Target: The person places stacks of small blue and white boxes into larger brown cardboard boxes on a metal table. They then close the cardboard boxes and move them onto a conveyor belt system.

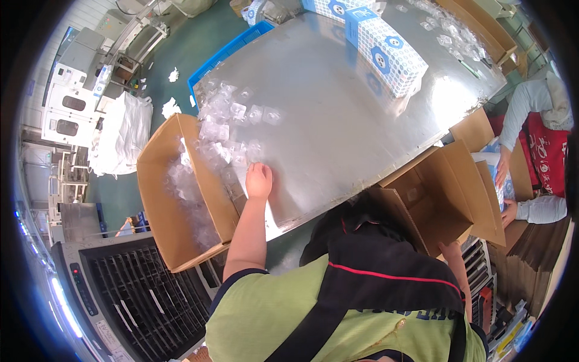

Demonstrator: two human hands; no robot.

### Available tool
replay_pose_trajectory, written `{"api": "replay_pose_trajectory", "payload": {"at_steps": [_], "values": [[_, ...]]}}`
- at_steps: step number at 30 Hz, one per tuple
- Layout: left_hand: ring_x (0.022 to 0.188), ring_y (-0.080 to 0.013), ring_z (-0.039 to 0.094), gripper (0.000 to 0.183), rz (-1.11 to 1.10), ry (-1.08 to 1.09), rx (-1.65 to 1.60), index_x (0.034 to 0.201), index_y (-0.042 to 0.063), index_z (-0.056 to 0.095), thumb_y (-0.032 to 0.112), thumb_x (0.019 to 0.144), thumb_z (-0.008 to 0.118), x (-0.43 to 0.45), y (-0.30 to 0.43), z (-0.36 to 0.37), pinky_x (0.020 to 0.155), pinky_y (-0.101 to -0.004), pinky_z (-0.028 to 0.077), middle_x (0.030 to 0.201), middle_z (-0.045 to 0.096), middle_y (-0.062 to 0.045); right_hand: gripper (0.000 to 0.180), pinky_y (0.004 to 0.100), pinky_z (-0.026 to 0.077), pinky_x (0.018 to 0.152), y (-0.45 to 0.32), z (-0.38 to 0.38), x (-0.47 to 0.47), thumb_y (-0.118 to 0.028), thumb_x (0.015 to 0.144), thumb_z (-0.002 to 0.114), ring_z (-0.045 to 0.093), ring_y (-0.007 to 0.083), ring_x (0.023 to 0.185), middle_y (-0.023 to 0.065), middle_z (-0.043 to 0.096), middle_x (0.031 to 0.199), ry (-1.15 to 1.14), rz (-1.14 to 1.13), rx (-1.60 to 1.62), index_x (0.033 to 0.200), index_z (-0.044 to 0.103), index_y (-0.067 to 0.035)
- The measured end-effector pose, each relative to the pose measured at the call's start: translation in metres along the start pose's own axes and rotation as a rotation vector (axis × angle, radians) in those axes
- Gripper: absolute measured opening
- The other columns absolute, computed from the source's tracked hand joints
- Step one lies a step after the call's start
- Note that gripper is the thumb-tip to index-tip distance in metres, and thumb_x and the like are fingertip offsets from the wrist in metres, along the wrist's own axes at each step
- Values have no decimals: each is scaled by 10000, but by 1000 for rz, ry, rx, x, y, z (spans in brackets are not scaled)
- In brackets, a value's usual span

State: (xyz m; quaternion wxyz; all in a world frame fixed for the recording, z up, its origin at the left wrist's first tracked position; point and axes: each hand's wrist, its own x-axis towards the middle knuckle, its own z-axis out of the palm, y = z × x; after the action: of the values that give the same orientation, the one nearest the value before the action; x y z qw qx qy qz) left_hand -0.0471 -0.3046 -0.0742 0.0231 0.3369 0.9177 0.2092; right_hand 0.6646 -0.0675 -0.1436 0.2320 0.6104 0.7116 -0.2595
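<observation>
My left hand (258, 180) rests at the near edge of the steel table (316, 149), its fingers curled. It is beside a heap of small clear plastic pieces (221, 135); whether one is in the fingers is hidden. My right hand (448, 250) grips the lower edge of an open cardboard box (434, 194), which is tilted against the table's side. The inside of this box shows bare brown walls. Left of the heap stands a long cardboard carton (156, 217) holding more clear plastic pieces (187, 181).
A patterned blue-and-white box (386, 56) lies on the table, another (334, 8) behind it. A blue plastic basket (230, 52) adjoins the far left edge. At right, a co-worker's hands (503, 167) handle another carton (522, 181). Flattened cardboard (520, 267) is stacked below.
</observation>
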Motion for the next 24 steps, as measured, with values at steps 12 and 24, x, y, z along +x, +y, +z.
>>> {"api": "replay_pose_trajectory", "payload": {"at_steps": [12, 24], "values": [[871, -312, 674, 230, -102, 30, 202, 1029, 88, 643, 261, 947, 515, 73, -3, -35, 753, -453, 519, 932, 690, -146, 761, 401, 491, 938, -1, 14, -13, -433, 802, 690, 594, 395, 1117, 290, 621, 1145, 172, 81, 101, 1215, 437, 154], [1032, -378, 617, 508, 651, -647, -677, 1106, 12, 632, 441, 1023, 371, -6, 346, 5, 937, -403, 467, 1114, 664, -195, 720, 410, 406, 1047, -48, -31, -31, -555, 878, 531, 596, 373, 1122, 235, 655, 1127, -86, 125, -187, 1192, 587, 91]]}}
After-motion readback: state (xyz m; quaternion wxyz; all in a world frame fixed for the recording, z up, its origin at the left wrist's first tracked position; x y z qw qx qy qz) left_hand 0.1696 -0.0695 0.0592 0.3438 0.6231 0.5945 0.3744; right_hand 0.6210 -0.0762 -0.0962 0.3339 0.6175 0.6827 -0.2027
